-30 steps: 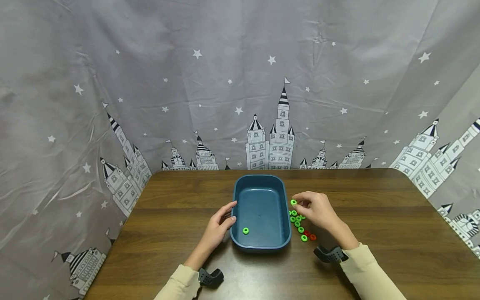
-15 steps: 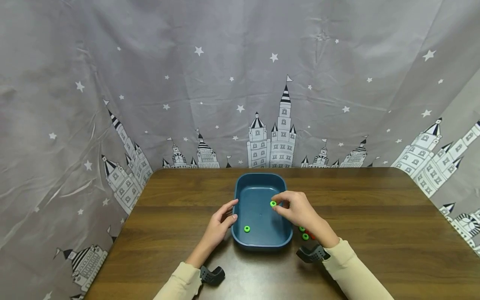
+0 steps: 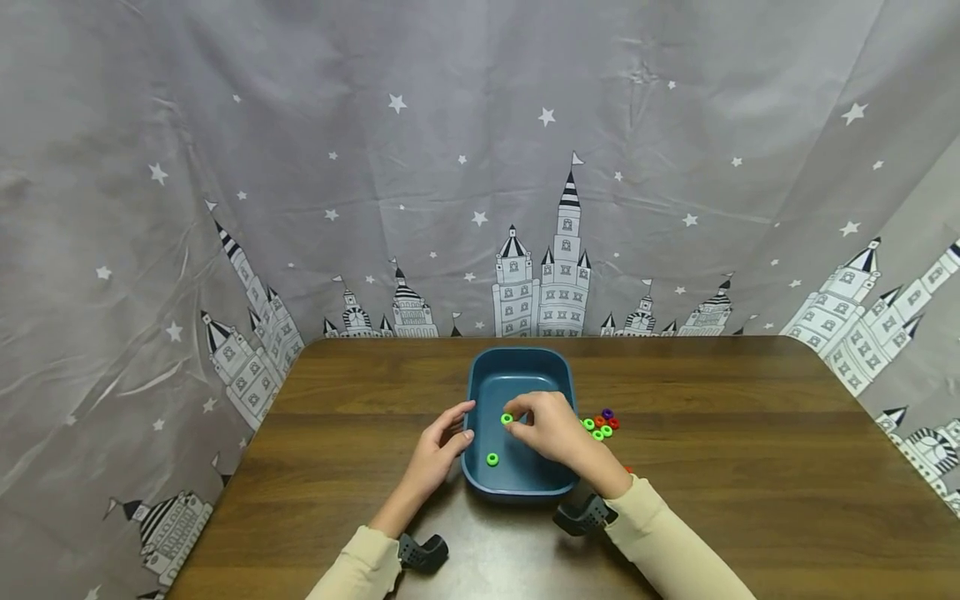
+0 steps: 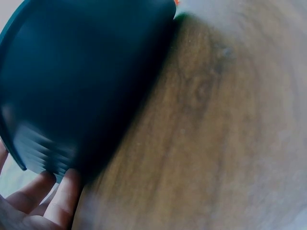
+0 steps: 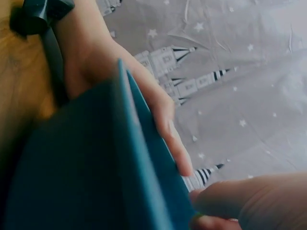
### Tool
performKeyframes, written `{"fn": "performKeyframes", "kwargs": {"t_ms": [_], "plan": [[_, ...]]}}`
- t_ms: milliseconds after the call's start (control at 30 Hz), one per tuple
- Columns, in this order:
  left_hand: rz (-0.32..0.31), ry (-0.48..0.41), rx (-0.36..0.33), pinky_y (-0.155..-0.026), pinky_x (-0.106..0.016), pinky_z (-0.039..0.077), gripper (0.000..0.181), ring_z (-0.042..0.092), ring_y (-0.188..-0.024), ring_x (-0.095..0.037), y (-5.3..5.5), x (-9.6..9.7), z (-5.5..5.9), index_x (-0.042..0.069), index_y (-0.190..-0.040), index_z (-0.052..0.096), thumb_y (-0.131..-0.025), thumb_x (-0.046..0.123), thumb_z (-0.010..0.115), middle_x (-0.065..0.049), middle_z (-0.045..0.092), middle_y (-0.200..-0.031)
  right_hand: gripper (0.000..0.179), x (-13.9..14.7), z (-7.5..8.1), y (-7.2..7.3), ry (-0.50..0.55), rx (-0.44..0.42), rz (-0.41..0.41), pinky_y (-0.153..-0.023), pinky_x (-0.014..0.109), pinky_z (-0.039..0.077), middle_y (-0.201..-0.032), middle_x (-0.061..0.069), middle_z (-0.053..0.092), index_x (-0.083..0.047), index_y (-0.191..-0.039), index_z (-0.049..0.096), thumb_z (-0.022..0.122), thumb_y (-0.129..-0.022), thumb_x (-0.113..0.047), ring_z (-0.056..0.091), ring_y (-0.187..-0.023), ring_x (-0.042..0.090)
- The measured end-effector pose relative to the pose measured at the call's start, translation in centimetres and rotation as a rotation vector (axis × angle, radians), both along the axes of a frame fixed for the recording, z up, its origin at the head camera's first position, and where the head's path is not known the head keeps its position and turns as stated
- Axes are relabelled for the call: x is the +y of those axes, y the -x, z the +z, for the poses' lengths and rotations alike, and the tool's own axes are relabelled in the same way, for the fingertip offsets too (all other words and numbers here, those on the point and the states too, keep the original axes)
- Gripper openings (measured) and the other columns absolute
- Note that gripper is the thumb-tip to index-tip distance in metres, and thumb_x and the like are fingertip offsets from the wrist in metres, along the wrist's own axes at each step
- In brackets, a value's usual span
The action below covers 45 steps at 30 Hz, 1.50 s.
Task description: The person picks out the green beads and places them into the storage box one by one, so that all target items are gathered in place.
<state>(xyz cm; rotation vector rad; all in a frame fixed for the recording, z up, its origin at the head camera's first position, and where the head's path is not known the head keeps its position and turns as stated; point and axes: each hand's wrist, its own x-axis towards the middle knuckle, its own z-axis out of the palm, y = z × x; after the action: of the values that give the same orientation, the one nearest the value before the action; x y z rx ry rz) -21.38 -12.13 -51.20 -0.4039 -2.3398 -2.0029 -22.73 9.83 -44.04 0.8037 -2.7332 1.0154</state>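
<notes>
A dark blue plastic box (image 3: 517,493) stands on the table with one small green ring (image 3: 492,459) on its floor. Over the inside of the box, my right hand (image 3: 549,429) pinches another green ring (image 3: 506,418) between thumb and fingertips. My left hand (image 3: 435,448) touches the box's left side, fingers extended with the tips at the rim. In the left wrist view its fingers (image 4: 64,196) rest against the ridged outer wall. The right wrist view shows the box wall (image 5: 96,158) hiding most of the pinched ring.
Right of the box lies a loose group of green rings (image 3: 607,431), red rings (image 3: 613,423) and a purple ring (image 3: 608,413); the right forearm partly covers others. The wooden table (image 3: 360,392) ends at a grey printed curtain (image 3: 420,167).
My right hand has carried a green ring leftward from the group beside the box to above the box's inside. My left hand has stayed at the box's left side.
</notes>
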Motion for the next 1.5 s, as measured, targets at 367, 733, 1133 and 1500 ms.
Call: {"fn": "performKeyframes", "kwargs": {"t_ms": [367,733,1133,1500], "plan": [[-0.010,0.004,0.021,-0.090,-0.032,0.058,0.043,0.059,-0.126,-0.047,-0.1,-0.1,0.0,0.000,-0.142,0.055,-0.099,0.005,0.058,-0.031,0.057,-0.140,0.016,-1.4,-1.3,0.4,0.002,-0.041,0.021,-0.067,0.023,0.054,-0.088,0.007,0.078,-0.002,-0.098,0.078,0.078,-0.084,-0.008,0.071,-0.078,0.017],[0.000,-0.001,0.004,-0.092,-0.036,0.058,0.043,0.059,-0.128,-0.046,0.0,-0.1,0.0,0.000,-0.142,0.055,-0.099,0.004,0.059,-0.029,0.057,-0.142,0.010,-1.3,-2.1,0.8,-0.060,-0.101,0.029,-0.062,0.022,0.048,-0.081,0.005,0.076,-0.004,-0.092,0.078,0.077,-0.082,-0.005,0.064,-0.073,0.010],[-0.001,-0.007,0.014,-0.092,-0.036,0.057,0.043,0.057,-0.129,-0.047,0.1,0.0,0.0,-0.001,-0.141,0.055,-0.099,0.005,0.059,-0.030,0.057,-0.142,0.010,-1.2,-2.2,0.8,-0.148,-0.162,0.075,-0.065,0.026,0.050,-0.075,0.003,0.073,-0.002,-0.089,0.078,0.081,-0.079,-0.003,0.058,-0.069,0.008],[0.002,-0.007,-0.005,-0.090,-0.028,0.056,0.044,0.058,-0.128,-0.047,0.2,0.0,-0.2,0.002,-0.141,0.056,-0.098,0.004,0.059,-0.029,0.057,-0.142,0.008,-1.2,-2.4,0.6,-0.177,-0.201,0.136,-0.059,0.020,0.044,-0.068,0.000,0.069,-0.004,-0.085,0.078,0.082,-0.078,-0.003,0.052,-0.062,0.003]]}}
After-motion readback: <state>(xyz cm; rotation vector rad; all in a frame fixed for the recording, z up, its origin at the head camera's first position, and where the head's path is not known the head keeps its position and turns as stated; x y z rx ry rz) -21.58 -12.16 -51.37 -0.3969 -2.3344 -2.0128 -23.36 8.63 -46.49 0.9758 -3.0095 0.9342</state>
